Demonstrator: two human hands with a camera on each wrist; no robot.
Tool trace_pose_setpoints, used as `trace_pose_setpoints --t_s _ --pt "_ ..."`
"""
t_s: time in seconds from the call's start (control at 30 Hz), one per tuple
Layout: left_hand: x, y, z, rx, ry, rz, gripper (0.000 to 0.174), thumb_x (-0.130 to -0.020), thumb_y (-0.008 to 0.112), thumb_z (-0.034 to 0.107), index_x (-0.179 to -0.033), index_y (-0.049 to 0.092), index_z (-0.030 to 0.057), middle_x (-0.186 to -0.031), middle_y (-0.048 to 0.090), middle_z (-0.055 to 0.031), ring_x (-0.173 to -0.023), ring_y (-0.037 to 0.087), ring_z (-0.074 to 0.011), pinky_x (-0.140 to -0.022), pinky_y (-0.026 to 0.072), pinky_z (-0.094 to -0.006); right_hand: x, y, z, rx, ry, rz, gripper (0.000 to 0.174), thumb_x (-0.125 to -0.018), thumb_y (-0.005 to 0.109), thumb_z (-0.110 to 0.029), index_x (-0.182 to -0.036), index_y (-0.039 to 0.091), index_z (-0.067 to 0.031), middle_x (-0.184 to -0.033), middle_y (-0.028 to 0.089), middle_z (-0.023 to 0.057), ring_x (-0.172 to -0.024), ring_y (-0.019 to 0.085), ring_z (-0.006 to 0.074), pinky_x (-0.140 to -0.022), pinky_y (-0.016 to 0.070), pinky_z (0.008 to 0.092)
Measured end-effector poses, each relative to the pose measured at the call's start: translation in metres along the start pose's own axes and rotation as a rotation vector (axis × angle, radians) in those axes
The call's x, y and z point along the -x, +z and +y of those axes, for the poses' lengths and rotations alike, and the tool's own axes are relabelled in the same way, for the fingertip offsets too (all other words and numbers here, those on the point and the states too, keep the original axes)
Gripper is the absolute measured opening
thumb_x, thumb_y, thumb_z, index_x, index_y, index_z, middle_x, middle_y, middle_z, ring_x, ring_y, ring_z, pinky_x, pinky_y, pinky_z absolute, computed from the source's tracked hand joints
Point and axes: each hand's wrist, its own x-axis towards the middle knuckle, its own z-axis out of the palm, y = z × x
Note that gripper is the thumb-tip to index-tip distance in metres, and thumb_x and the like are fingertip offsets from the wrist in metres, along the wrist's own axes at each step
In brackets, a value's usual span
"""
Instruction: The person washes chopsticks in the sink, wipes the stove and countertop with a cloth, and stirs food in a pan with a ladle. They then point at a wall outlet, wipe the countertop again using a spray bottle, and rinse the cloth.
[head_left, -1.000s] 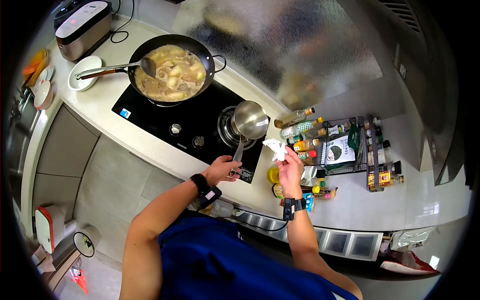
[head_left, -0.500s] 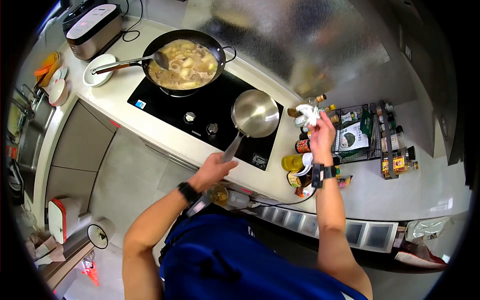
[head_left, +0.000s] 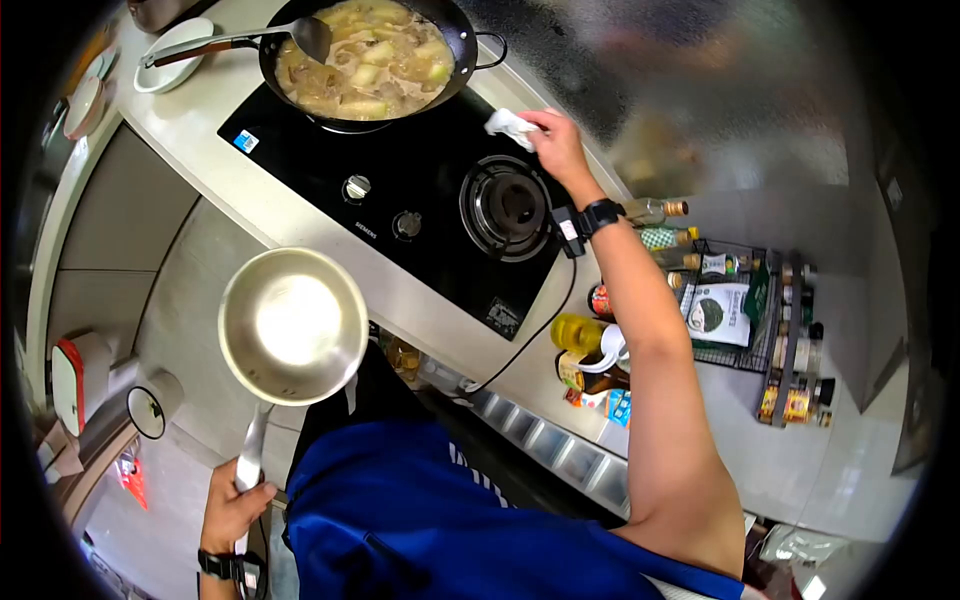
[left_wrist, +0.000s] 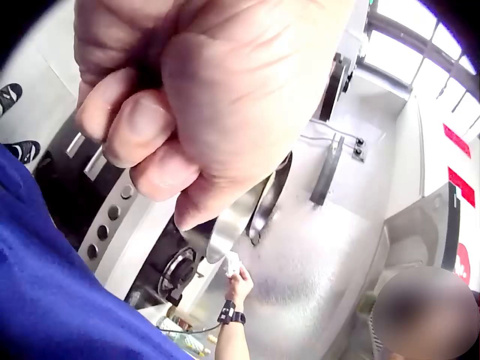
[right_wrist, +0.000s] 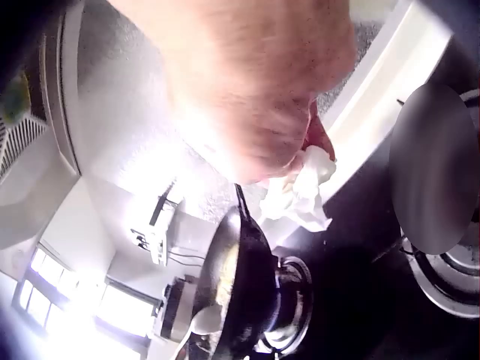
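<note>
My left hand (head_left: 238, 497) grips the long handle of an empty steel saucepan (head_left: 293, 325), held out over the floor away from the counter; in the left wrist view its fingers (left_wrist: 142, 127) are curled tight. My right hand (head_left: 540, 128) pinches a crumpled white cloth (head_left: 508, 124) against the black hob (head_left: 400, 170), between the bare right burner (head_left: 505, 205) and the wok (head_left: 370, 50). In the right wrist view the white cloth (right_wrist: 304, 191) hangs below my right hand (right_wrist: 255, 97), beside the wok (right_wrist: 240, 277).
The wok holds a pale stew with a ladle (head_left: 240, 40) resting in it. A white dish (head_left: 172, 40) lies left of the hob. Sauce bottles (head_left: 660, 212), a yellow oil bottle (head_left: 570, 332) and a wire rack (head_left: 760, 320) crowd the counter on the right.
My left hand has lifted the saucepan off the right burner and swung it down and left over the floor. My right hand has carried the cloth from the bottles onto the hob.
</note>
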Motion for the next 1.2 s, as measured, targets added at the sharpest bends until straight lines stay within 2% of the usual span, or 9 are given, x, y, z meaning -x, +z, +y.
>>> trace_pose_setpoints --t_s 0.13,0.37,0.47,0.6,0.77,0.87,0.97,1.0,1.2 --pt "0.014 0.011 -0.015 0.131 -0.014 0.145 0.031 -0.082 0.079 0.016 -0.077 0.049 0.0077 -0.056 0.043 0.0047 -0.043 0.037 -0.0041 -0.038 0.0247 -0.0219 -0.026 0.029 0.023 0.223 -0.244 -0.395 0.052 -0.079 0.049 0.012 -0.126 0.064 -0.006 -0.142 0.055 0.0159 -0.13 0.052 0.0364 -0.107 0.0454 0.0391" --pt "0.021 0.038 -0.016 0.199 -0.024 0.287 0.039 -0.079 0.083 0.026 -0.076 0.048 0.0079 -0.057 0.041 0.0059 -0.044 0.034 -0.0032 -0.04 0.024 -0.0222 -0.035 0.076 0.064 0.217 -0.36 -0.765 0.053 -0.093 0.05 0.002 -0.145 0.046 -0.0067 -0.153 0.043 0.0137 -0.141 0.041 0.0311 -0.116 0.0358 0.0366" --pt "0.018 0.045 -0.015 0.192 -0.009 0.296 0.04 -0.078 0.084 0.026 -0.076 0.05 0.0072 -0.057 0.042 0.0055 -0.045 0.035 -0.0037 -0.041 0.024 -0.023 -0.04 0.067 0.084 0.29 -0.278 -0.691 0.055 -0.095 0.054 -0.011 -0.148 0.039 -0.0044 -0.154 0.04 0.0175 -0.139 0.043 0.0336 -0.116 0.0354 0.0378" --pt "0.011 0.052 -0.007 0.222 -0.014 0.281 0.039 -0.078 0.085 0.025 -0.076 0.05 0.0066 -0.057 0.043 0.0051 -0.045 0.036 -0.0038 -0.041 0.0244 -0.0229 -0.062 0.054 0.105 0.304 0.065 -0.597 0.06 -0.102 0.048 -0.03 -0.152 0.032 -0.001 -0.162 0.024 0.0179 -0.149 0.024 0.0306 -0.121 0.0251 0.0369" --pt "0.004 0.058 -0.005 0.219 -0.004 0.298 0.039 -0.079 0.085 0.025 -0.076 0.05 0.0062 -0.056 0.042 0.0042 -0.042 0.035 -0.0045 -0.039 0.0245 -0.0225 -0.111 0.13 0.13 0.287 -0.314 -0.516 0.06 -0.103 0.044 -0.036 -0.151 0.034 -0.0025 -0.161 0.027 0.018 -0.149 0.025 0.0315 -0.12 0.0258 0.0382" --pt "-0.001 0.058 -0.002 0.209 -0.007 0.297 0.039 -0.078 0.084 0.025 -0.077 0.05 0.0059 -0.055 0.043 0.0038 -0.041 0.035 -0.0049 -0.038 0.0244 -0.0225 -0.132 0.144 0.091 0.334 -0.291 -0.647 0.056 -0.103 0.042 -0.036 -0.15 0.038 -0.0075 -0.159 0.031 0.0157 -0.149 0.026 0.0312 -0.119 0.0271 0.0389" --pt "-0.001 0.058 0.004 0.212 -0.033 0.339 0.039 -0.079 0.084 0.025 -0.077 0.05 0.0062 -0.054 0.043 0.0037 -0.041 0.036 -0.005 -0.038 0.0242 -0.0225 -0.123 0.127 0.06 0.377 -0.216 -1.106 0.053 -0.103 0.041 -0.035 -0.15 0.039 -0.0119 -0.159 0.032 0.0124 -0.148 0.026 0.0308 -0.119 0.0278 0.0462" --pt "-0.002 0.057 0.001 0.205 0.001 0.331 0.039 -0.079 0.084 0.025 -0.077 0.05 0.0067 -0.054 0.043 0.0038 -0.04 0.036 -0.005 -0.037 0.0234 -0.0224 -0.09 0.11 0.057 0.287 -0.395 -0.815 0.054 -0.104 0.04 -0.037 -0.152 0.034 -0.014 -0.162 0.028 0.0089 -0.15 0.024 0.0285 -0.118 0.0264 0.053" --pt "-0.005 0.056 -0.003 0.205 0.037 0.301 0.028 -0.084 0.073 0.012 -0.08 0.045 0.0078 -0.056 0.035 0.0054 -0.04 0.031 -0.0045 -0.037 0.0222 -0.0227 -0.128 0.103 0.079 0.44 -0.144 -0.682 0.057 -0.104 0.038 -0.043 -0.155 0.031 -0.0193 -0.163 0.025 0.0069 -0.15 0.023 0.0279 -0.119 0.02 0.0582"
